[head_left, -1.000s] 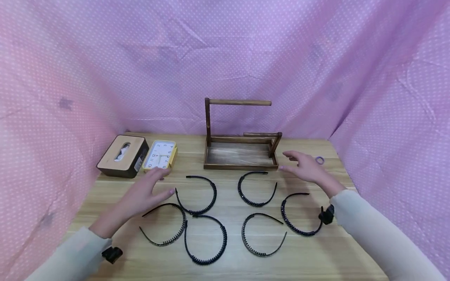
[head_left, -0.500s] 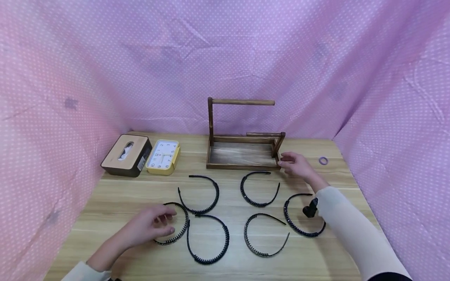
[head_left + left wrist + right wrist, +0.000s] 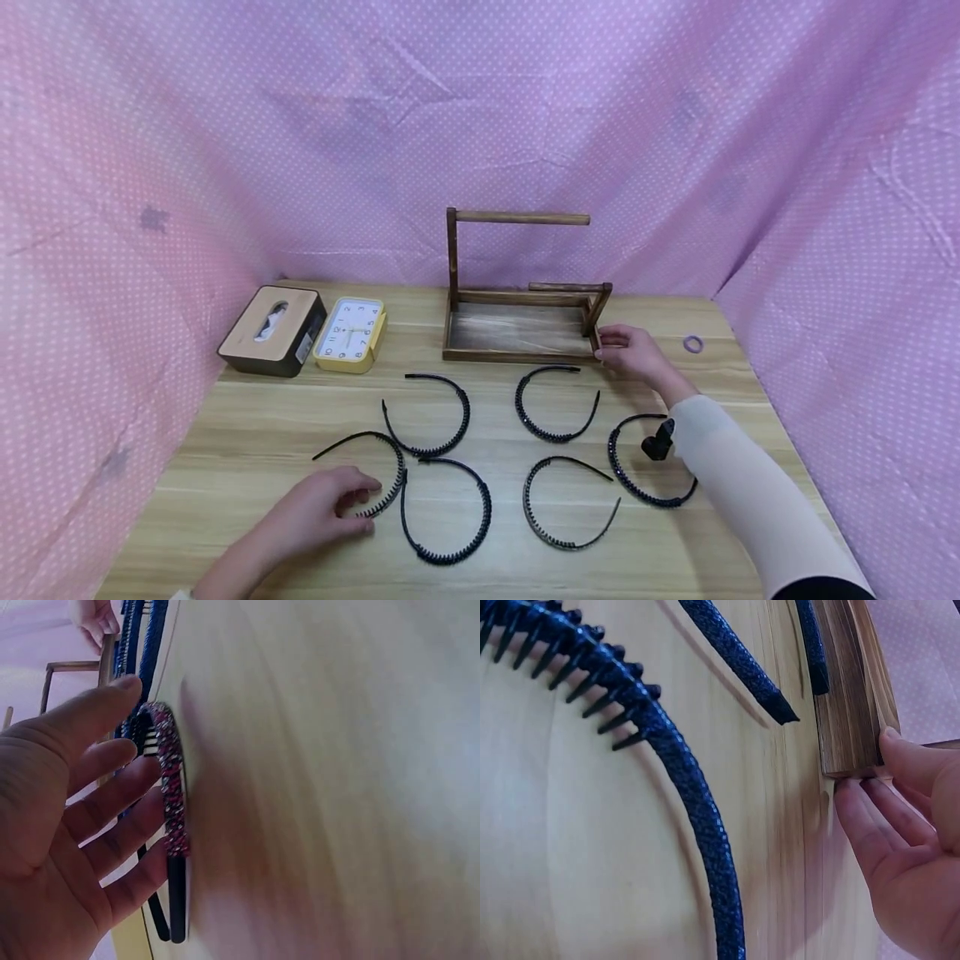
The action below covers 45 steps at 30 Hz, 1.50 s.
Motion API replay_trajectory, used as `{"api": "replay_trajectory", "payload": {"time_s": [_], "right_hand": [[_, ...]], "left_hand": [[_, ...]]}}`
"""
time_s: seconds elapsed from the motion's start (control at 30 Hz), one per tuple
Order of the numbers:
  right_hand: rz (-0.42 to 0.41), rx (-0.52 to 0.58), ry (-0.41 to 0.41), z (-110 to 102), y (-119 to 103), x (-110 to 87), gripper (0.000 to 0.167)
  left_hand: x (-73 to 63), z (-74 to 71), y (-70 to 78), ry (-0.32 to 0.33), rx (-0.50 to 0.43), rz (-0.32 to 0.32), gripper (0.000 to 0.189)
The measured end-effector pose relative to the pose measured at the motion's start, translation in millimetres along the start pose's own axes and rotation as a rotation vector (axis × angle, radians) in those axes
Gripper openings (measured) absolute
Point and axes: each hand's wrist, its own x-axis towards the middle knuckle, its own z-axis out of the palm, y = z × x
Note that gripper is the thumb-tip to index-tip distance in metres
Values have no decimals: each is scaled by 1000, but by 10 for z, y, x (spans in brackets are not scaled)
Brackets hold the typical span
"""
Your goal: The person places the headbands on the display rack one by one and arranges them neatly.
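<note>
My left hand (image 3: 322,508) reaches over the leftmost toothed headband (image 3: 399,467), which lies on the table. In the left wrist view that headband (image 3: 172,787) shows pink and silver glitter and a black end; my fingers are against or just behind it, thumb apart. My right hand (image 3: 636,354) holds the right front corner of a dark wooden rack (image 3: 517,357), a shallow tray with two raised bars. Up close, the thumb lies on the top edge of the wooden wall (image 3: 851,690) and the fingers touch its outer end.
Several other dark headbands, such as one at centre (image 3: 487,508) and one near the rack (image 3: 519,400), lie on the wooden table (image 3: 247,450). A tissue box (image 3: 262,333) and a yellow clock (image 3: 351,333) stand back left. A purple ring (image 3: 693,344) lies at right. Pink dotted cloth surrounds the table.
My left hand has come back from near the clock, toward me, down to the leftmost headband. My right hand has moved left onto the rack's corner and taken hold of it.
</note>
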Motion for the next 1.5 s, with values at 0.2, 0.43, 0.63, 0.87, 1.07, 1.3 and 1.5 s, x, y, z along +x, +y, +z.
{"api": "replay_trajectory", "payload": {"time_s": [0.2, 0.43, 0.63, 0.87, 1.07, 1.3, 1.5], "right_hand": [[20, 29, -18, -35, 7, 7, 60], [63, 91, -31, -56, 15, 40, 60], [95, 77, -42, -52, 6, 38, 61], [85, 47, -38, -51, -6, 27, 61], [80, 54, -45, -46, -17, 34, 61], [87, 59, -50, -56, -37, 23, 61], [106, 67, -46, -58, -19, 42, 61]], "left_hand": [[-38, 61, 23, -3, 87, -20, 34], [-47, 55, 66, -33, 127, -39, 30], [-47, 74, 58, -25, 176, 7, 21], [-75, 113, 20, 59, 262, 107, 14], [-114, 68, 62, 108, 291, 142, 16], [-135, -60, 222, 220, 301, 191, 20], [5, -164, 344, 303, 221, 213, 25]]}}
